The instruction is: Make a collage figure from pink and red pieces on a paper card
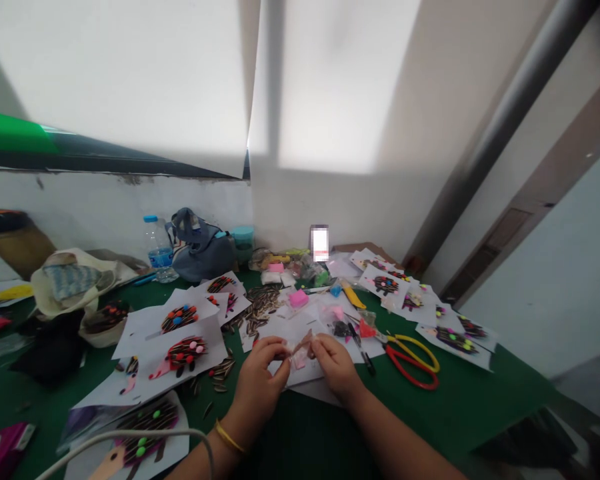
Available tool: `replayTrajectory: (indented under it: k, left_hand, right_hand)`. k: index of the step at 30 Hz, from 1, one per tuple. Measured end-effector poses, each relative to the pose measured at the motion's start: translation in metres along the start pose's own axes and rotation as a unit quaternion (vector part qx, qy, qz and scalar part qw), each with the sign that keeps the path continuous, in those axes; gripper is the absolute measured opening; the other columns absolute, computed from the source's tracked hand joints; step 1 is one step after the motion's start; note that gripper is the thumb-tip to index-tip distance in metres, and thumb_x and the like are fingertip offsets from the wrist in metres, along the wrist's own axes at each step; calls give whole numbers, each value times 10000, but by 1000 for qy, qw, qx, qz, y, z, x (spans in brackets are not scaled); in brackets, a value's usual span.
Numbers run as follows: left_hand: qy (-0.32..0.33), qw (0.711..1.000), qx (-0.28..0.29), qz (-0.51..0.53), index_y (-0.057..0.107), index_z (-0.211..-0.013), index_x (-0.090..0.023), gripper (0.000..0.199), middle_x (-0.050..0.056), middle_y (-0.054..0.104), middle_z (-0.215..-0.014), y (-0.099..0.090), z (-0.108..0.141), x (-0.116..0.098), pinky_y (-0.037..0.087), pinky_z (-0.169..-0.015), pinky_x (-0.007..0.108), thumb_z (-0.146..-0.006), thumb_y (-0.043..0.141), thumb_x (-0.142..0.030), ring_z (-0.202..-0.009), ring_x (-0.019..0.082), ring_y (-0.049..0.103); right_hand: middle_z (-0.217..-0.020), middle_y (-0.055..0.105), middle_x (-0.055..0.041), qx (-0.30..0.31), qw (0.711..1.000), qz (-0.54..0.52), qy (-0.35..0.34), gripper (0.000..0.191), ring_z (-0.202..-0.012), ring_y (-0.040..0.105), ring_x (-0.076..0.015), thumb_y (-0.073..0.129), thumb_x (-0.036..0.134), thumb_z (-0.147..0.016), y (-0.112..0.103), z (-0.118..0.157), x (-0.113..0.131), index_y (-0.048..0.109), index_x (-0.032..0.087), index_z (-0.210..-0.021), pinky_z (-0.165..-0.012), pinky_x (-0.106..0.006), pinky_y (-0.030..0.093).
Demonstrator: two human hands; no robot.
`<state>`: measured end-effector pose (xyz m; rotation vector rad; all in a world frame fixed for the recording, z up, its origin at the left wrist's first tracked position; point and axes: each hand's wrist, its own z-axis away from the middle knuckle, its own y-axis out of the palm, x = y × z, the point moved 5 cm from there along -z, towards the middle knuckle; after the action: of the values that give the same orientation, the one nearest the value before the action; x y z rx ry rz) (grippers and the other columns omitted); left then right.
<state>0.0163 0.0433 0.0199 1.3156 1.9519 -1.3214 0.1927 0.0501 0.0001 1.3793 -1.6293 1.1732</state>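
Grip: left hand [263, 370] and right hand [335, 363] both pinched nearly closed, thumb to fingers, on one small piece.
Small brownish-pink piece [303, 343]: between the two sets of fingertips, over the white paper [265, 330]; material can't tell, maybe film or clay.
Pale pink bit [299, 363]: just below the grip; joined to the piece or not, can't tell.
Handling: my call — light pinch, fingertips only, small slow moves; it looks thin, could tear or crease. Best kept over the paper, wrists steady, clear of loose seeds.
Scissors: 1 pair [391, 340], red and yellow handles, right of grip.
Pink block: 1 [299, 298], beyond grip.
Striped seeds: heap [263, 303], beyond and left of grip — too many to count.
Hedgehog collages: at least 5 left of grip [185, 353], at least 4 right [386, 285]; overlapping, no exact total.
Water bottle: 1 [159, 257], far left beyond grip.
Backpack: 1 [203, 250], right beside bottle.
Yellow bracelet: 1 [229, 437], left wrist.
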Motion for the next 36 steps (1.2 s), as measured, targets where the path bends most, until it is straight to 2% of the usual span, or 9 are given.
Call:
replayTrajectory:
  k: [4,8,13,16,22,26,29,32,36]
  left_hand:
    - [-1,1000,-11,8,722,-911,-224,166,54,664,-1013,0,0,3,509,-901,364,-798,601,-220,-964,212,639]
    - [-18,999,31,2,729,-1028,-253,226,48,644,-987,3,0,7,504,-868,343,-831,621,-284,-929,208,635]
    - [-24,997,73,-29,748,-867,-253,155,34,599,-854,4,-2,1,489,-771,315,-834,655,-372,-826,200,607]
    - [-18,996,77,-37,752,-875,-264,159,29,605,-816,4,-1,-1,493,-749,309,-843,643,-375,-802,197,610]
    - [-19,999,38,25,742,-991,-263,207,51,706,-1096,6,2,9,486,-953,372,-842,599,-249,-1031,220,646]
    - [-25,997,34,59,727,-986,-231,214,44,725,-1002,9,2,9,516,-900,342,-832,579,-221,-953,197,665]
    - [-15,998,30,49,734,-959,-231,228,41,697,-952,8,1,4,520,-853,317,-835,545,-205,-901,182,653]
    - [-23,998,40,42,737,-1011,-247,273,41,665,-935,8,-1,3,516,-824,308,-838,531,-200,-889,180,641]
    - [-40,997,44,56,743,-1001,-246,226,39,647,-917,7,-1,6,515,-790,306,-806,633,-275,-868,190,636]
  right_hand:
    - [-768,568,-21,25,999,-5,-23,308,-756,540,-178,450,382,-956,2,1,7,600,201,-757,-725,-287,423]
    - [-832,607,-32,39,999,-10,-35,217,-822,568,-189,490,320,-927,4,1,6,645,207,-825,-773,-292,430]
    - [-818,638,-25,80,996,-9,-25,154,-798,581,-177,575,300,-889,11,1,9,676,209,-817,-756,-281,433]
    - [-813,639,-27,93,995,-4,-32,199,-798,583,-175,564,330,-907,13,2,10,673,205,-797,-758,-282,434]
    - [-765,614,-23,38,999,-15,-12,276,-760,572,-174,533,387,-922,5,2,1,624,196,-744,-729,-279,433]
    - [-710,569,-3,-12,1000,-4,-6,282,-702,531,-159,554,390,-906,-1,0,0,598,191,-711,-673,-262,410]
    - [-741,582,-8,-2,1000,5,-12,280,-731,544,-160,525,362,-927,1,0,3,608,188,-723,-696,-263,416]
    - [-840,630,-28,28,999,7,-21,231,-840,586,-179,509,325,-938,5,1,5,656,194,-818,-784,-281,437]
    - [-917,661,-45,40,999,-8,-32,159,-921,609,-197,563,307,-906,8,3,4,682,204,-885,-841,-302,450]
